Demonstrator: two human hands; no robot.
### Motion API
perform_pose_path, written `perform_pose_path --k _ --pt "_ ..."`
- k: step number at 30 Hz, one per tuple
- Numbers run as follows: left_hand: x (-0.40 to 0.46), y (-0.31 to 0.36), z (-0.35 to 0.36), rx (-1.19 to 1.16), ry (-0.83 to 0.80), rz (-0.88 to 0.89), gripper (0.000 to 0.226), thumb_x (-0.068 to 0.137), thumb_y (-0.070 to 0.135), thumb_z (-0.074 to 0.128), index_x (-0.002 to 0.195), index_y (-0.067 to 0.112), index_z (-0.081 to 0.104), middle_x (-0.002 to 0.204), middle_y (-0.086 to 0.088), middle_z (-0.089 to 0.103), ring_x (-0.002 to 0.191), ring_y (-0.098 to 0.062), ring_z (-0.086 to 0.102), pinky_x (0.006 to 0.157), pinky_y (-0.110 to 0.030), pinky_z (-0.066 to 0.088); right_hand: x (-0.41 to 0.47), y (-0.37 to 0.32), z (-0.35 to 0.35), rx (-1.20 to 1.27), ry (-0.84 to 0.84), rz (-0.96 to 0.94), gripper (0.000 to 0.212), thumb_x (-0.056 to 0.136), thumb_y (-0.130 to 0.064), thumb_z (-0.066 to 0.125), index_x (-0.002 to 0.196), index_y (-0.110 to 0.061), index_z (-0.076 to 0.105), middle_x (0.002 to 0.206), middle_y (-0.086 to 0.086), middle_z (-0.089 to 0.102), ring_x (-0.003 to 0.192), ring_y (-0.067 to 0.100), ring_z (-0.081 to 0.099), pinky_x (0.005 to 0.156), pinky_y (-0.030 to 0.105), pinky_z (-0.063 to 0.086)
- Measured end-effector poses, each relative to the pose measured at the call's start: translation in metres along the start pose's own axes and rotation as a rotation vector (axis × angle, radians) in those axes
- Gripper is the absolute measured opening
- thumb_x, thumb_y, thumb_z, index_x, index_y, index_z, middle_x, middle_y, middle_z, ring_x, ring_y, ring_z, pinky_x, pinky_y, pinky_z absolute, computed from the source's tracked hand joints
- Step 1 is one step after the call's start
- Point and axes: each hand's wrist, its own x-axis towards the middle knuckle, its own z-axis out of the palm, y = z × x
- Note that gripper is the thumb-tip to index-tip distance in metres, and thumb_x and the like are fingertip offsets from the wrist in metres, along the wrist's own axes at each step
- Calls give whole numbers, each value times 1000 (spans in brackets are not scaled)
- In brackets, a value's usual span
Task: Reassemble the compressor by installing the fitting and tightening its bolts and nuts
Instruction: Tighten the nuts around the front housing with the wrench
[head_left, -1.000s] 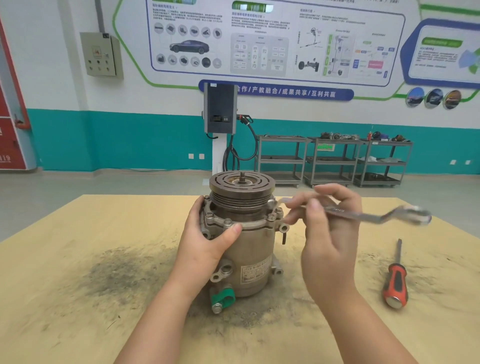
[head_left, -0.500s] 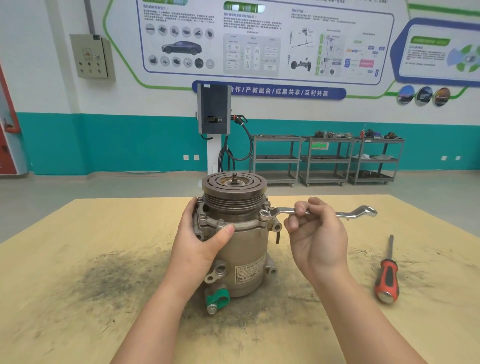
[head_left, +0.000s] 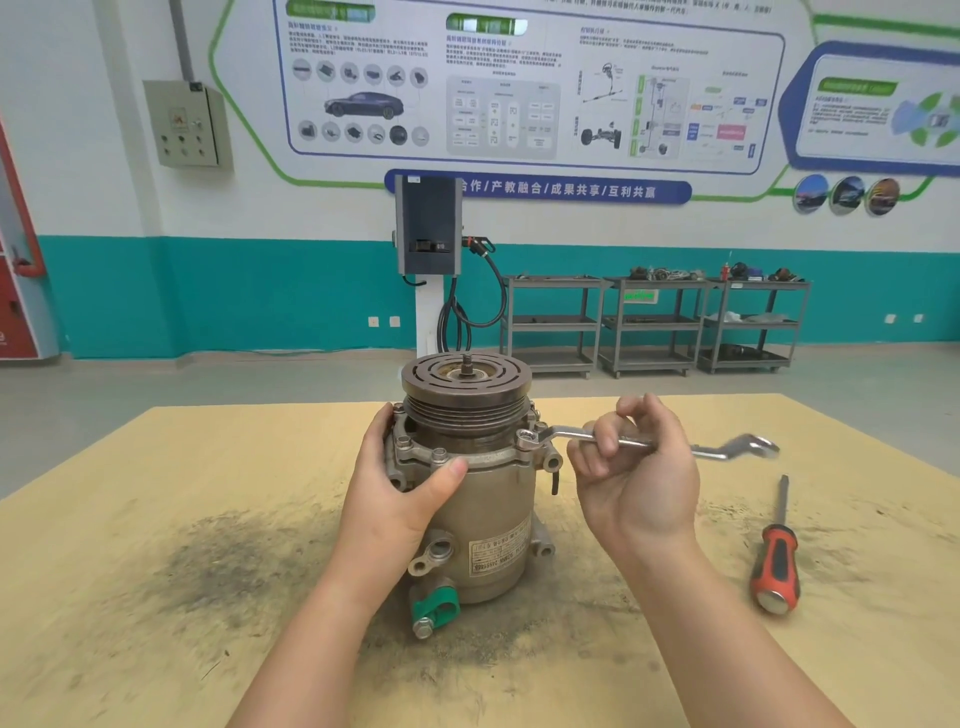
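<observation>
The metal compressor stands upright on the wooden table, its grooved pulley on top. A green clamp sits at its lower front. My left hand grips the compressor's left side, thumb pressed on the bolted flange. My right hand holds a silver ring wrench by its shaft. The wrench's ring end sits over a bolt on the flange's right side. The wrench reaches out to the right, roughly level.
A red-and-black screwdriver lies on the table to the right of my right arm. A dark smudge of grime covers the table left of the compressor. Metal shelf carts stand by the far wall.
The wrench came down from mid-air and its ring end now sits on the right flange bolt. My right hand dropped lower with it. My left hand kept its hold on the compressor.
</observation>
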Motion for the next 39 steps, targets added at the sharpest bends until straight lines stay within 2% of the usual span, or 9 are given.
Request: perform_pose_path --k 3,7,9,14,17,22,29,35,39 --pt "0 -1 0 8 6 -4 80 54 64 75 124 57 38 115 40 57 111 11 56 75 -6 49 -19 9 0 -201 -63 -340 32 95 -22 41 67 -21 55 48 4 50 40 18 40 46 24 35" --pt "1 -4 1 16 9 11 77 54 63 76 122 60 39 116 37 60 110 8 58 82 -15 52 -45 32 3 -766 -332 -866 16 91 -16 52 78 -24 57 68 -6 58 58 10 53 56 21 45" --pt "3 -7 0 17 5 11 92 52 60 78 134 49 38 122 21 63 112 1 61 91 -24 51 -49 39 7 -933 -481 -947 4 86 -8 65 85 -12 64 77 -4 64 68 10 59 62 27 51" --pt "5 -6 0 20 6 14 110 37 72 83 133 41 41 117 22 63 109 3 61 91 -23 50 -45 25 7 -1041 -612 -993 17 88 -12 64 100 -3 71 101 8 71 93 18 68 81 35 57" --pt "2 -8 0 26 27 13 97 53 62 77 139 41 40 124 25 60 116 1 58 101 -34 49 -42 10 14 -794 -467 -837 13 99 -22 47 107 -20 57 93 4 70 76 17 66 72 26 53" --pt "2 -7 1 47 46 -5 90 53 64 75 134 50 36 118 35 56 112 11 55 86 -14 47 -29 -7 14 -296 -110 -328 19 97 -1 31 102 -16 42 65 5 64 50 16 52 52 21 46" --pt "3 -7 1 65 59 6 101 50 67 73 141 44 34 110 47 54 107 20 52 81 -10 44 -5 -14 6 -87 -72 25 19 93 3 30 98 -9 44 59 8 56 44 19 45 45 26 42" --pt "1 -6 -1 52 35 -11 104 50 67 74 143 41 35 122 34 54 115 8 55 93 -23 47 -2 3 -2 74 61 134 13 94 -4 32 89 -13 41 54 2 45 41 17 36 48 28 31" --pt "2 -6 -1 51 36 -11 97 50 68 73 137 48 35 118 39 53 113 11 53 85 -15 46 -1 3 -1 42 50 79 17 98 -2 32 90 -10 44 56 4 54 41 17 43 44 25 39"
